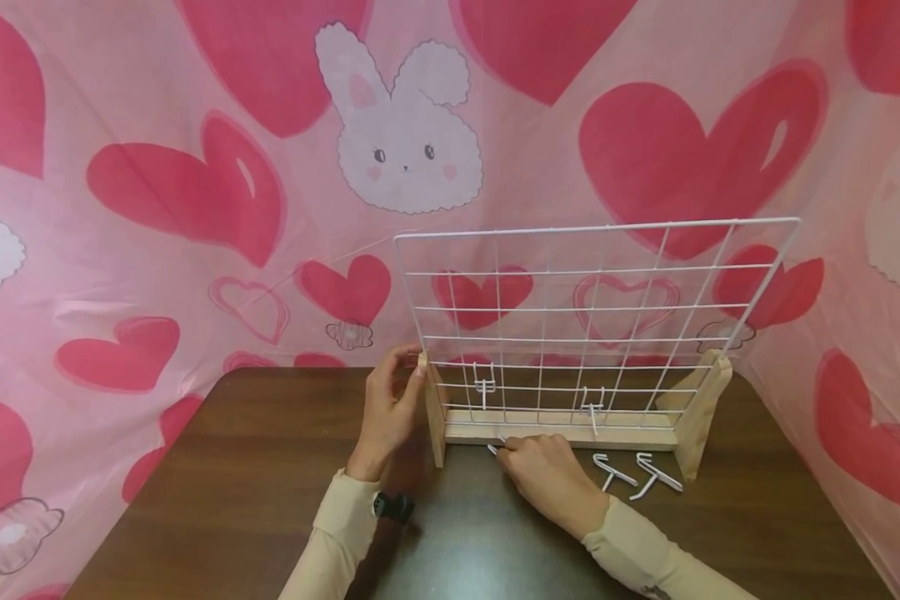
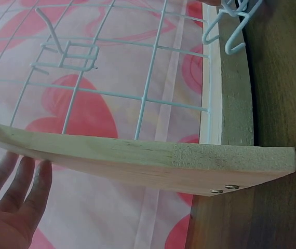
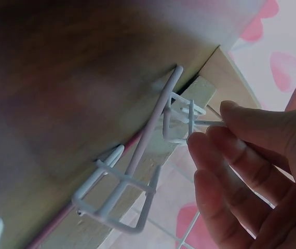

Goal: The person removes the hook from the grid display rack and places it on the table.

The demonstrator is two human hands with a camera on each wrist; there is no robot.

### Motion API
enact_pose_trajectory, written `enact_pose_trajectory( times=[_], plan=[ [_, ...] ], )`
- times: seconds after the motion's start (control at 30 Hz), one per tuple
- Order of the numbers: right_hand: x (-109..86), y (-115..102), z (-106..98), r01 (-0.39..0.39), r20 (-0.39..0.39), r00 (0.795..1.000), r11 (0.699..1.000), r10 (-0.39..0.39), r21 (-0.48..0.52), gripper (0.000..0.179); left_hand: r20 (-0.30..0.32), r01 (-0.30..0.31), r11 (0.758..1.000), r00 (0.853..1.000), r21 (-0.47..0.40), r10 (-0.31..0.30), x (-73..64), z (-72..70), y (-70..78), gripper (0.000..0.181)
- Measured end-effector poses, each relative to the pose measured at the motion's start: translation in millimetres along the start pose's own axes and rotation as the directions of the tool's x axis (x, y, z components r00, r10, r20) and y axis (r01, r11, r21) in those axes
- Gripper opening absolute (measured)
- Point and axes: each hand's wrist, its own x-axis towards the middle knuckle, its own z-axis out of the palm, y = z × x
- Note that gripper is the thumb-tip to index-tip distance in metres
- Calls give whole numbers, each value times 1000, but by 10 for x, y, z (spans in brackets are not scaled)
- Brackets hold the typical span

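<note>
A white wire grid (image 1: 607,227) stands upright in a wooden base. At its left end panel (image 1: 434,421) is my left hand (image 1: 390,404), gripping the upper part between thumb and fingers; the left wrist view shows the fingers along the wood (image 2: 106,144). My right hand (image 1: 551,473), low in front of the base, pinches a white wire hook (image 3: 191,116) by its prong between thumb and fingertips. Two similar hooks hang on the lower grid, one at left (image 1: 484,386) and one further right (image 1: 592,407).
Two loose white hooks, one nearer (image 1: 617,472) and one beside it (image 1: 656,475), lie on the brown table (image 1: 270,500) right of my right hand. The right end panel (image 1: 703,421) stands behind them. A pink heart-and-rabbit sheet (image 1: 525,167) hangs behind.
</note>
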Motion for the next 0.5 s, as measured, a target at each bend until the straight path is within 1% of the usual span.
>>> enact_pose_trajectory(
  times=[0.23, 0.5],
  plan=[
    [7, -22, -13, 20, 40, 999, 1000, -21, 13, 27, 3, 9, 1000, 1000, -4, -9, 6, -3, 2, 26],
    [4, -54, -30, 73, 98, 992, 994, -81, 78, 29, 8, 16, 1000, 1000, -2, -16, -4, -1, -2, 26]
  ],
)
